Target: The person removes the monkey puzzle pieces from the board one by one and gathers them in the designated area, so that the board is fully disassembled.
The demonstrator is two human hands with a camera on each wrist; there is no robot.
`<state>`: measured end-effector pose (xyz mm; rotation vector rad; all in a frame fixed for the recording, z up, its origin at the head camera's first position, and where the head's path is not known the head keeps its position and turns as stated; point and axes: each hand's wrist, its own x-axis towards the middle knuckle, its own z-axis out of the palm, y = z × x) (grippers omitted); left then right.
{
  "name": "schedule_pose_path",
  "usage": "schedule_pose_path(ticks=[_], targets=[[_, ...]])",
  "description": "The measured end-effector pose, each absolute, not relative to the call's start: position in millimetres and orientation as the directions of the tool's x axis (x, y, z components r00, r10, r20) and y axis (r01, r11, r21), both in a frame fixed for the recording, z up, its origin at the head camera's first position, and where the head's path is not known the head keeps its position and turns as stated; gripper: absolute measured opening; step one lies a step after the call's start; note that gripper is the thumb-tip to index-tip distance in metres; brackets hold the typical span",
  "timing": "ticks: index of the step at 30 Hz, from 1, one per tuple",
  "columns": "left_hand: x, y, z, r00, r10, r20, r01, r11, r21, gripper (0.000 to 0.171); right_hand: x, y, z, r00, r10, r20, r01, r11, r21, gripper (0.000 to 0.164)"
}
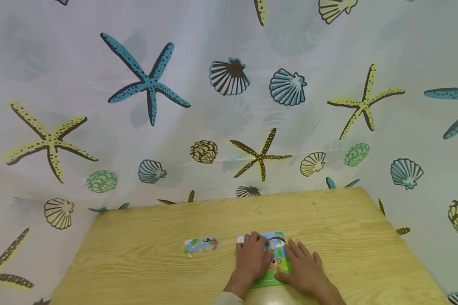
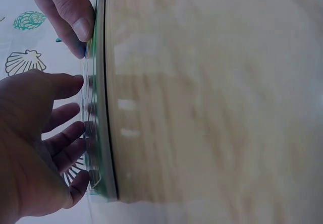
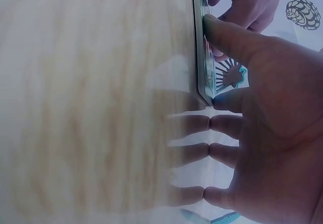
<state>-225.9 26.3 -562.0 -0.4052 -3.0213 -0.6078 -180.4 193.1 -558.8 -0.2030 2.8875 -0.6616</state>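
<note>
A picture puzzle board (image 1: 265, 281) with a blue sky, green ground and a cartoon monkey lies flat on the wooden table. Across its left part rests my left hand (image 1: 253, 256), fingertips touching the top in the left wrist view. My right hand (image 1: 306, 269) lies along the board's right edge. In the right wrist view its thumb (image 3: 222, 30) touches the board, while several of its fingers (image 3: 224, 127) touch the tabletop beyond the corner. Both hands cover parts of the picture.
Left of the board lies a strip of colourful jigsaw pieces (image 1: 200, 245), with a small piece (image 1: 190, 255) at its lower edge. A curtain (image 1: 198, 110) printed with starfish and shells surrounds the back and sides of the table (image 1: 145, 258).
</note>
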Motion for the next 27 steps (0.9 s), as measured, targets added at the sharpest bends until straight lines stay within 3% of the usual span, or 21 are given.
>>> schedule_pose_path(ticks=[6,17,27], targets=[[-232,32,-566,-0.98,0.186,0.065,0.196,0.897,0.396,0.043,-181,195,-560,-0.975,-0.17,-0.143,-0.088,0.888,-0.451,0.087],[-233,37,-565,-0.984,0.173,0.049,0.175,0.866,0.469,0.025,-180,196,-560,-0.978,-0.184,-0.099,-0.124,0.892,-0.434,0.087],[-233,41,-557,-0.984,0.173,-0.039,0.134,0.873,0.469,0.029,-178,197,-560,-0.981,-0.177,-0.084,-0.123,0.889,-0.442,0.088]])
